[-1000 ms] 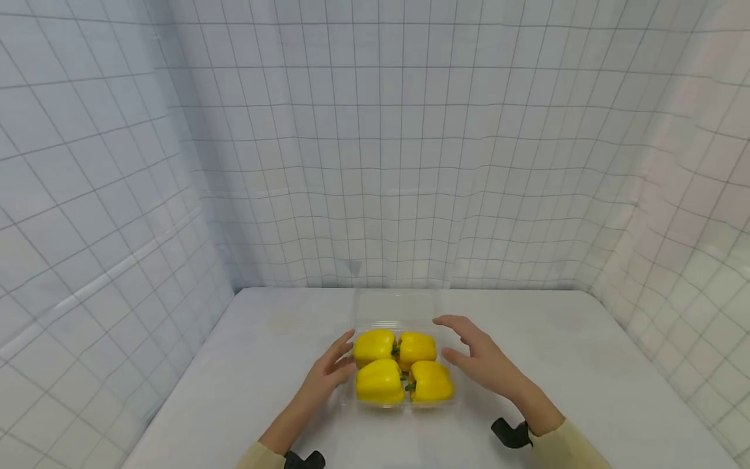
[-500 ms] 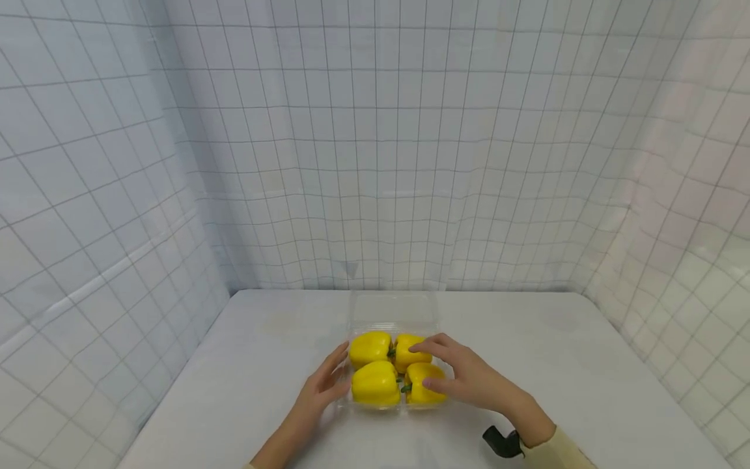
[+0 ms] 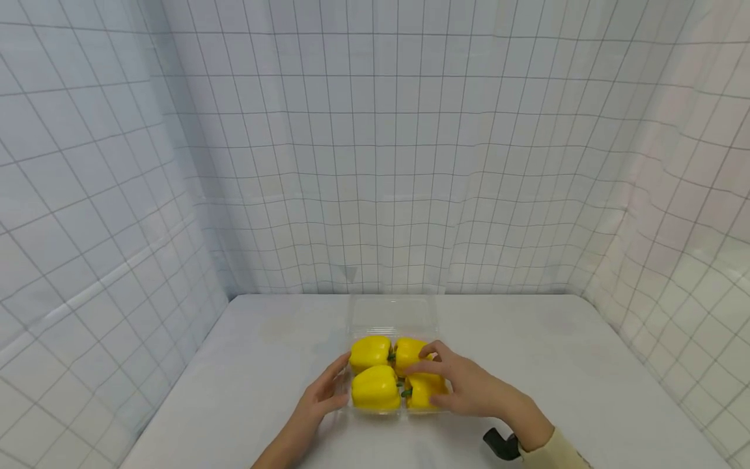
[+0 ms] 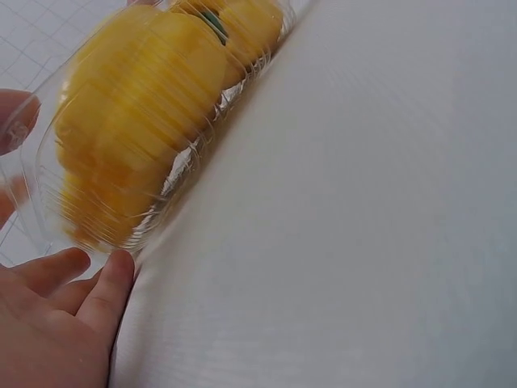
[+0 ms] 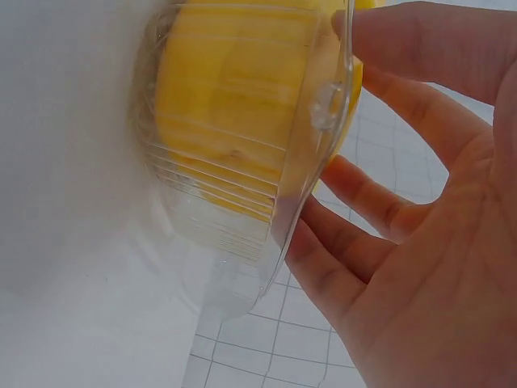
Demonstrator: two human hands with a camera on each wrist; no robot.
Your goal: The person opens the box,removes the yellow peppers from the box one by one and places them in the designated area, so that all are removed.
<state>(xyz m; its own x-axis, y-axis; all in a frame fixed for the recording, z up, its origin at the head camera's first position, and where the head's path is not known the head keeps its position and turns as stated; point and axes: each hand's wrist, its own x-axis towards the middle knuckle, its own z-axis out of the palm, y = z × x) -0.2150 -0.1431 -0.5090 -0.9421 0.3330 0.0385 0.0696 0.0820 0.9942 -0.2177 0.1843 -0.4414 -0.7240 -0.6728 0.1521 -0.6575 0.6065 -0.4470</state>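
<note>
Several yellow bell peppers [image 3: 375,389] lie in a clear plastic clamshell box [image 3: 392,316] whose lid is folded back. My right hand [image 3: 469,384] reaches over the box's right side and grips the near-right bell pepper [image 3: 418,396], thumb on its near side and fingers bent across its far side. Part of that pepper is hidden under the fingers. In the right wrist view the thumb [image 5: 420,40] is against the pepper at the box's rim. At the box's left side, my left hand [image 3: 319,394] rests its fingertips [image 4: 119,263] on the clear wall, fingers loosely spread.
A white table [image 3: 556,365] carries the box near its middle. White grid-patterned sheets [image 3: 375,163] hang behind and at both sides. A black strap piece [image 3: 502,444] sits by the right wrist.
My right hand has moved left from beside the box onto the near-right bell pepper, and its fingers have bent around it. My left hand has stayed at the box's left side.
</note>
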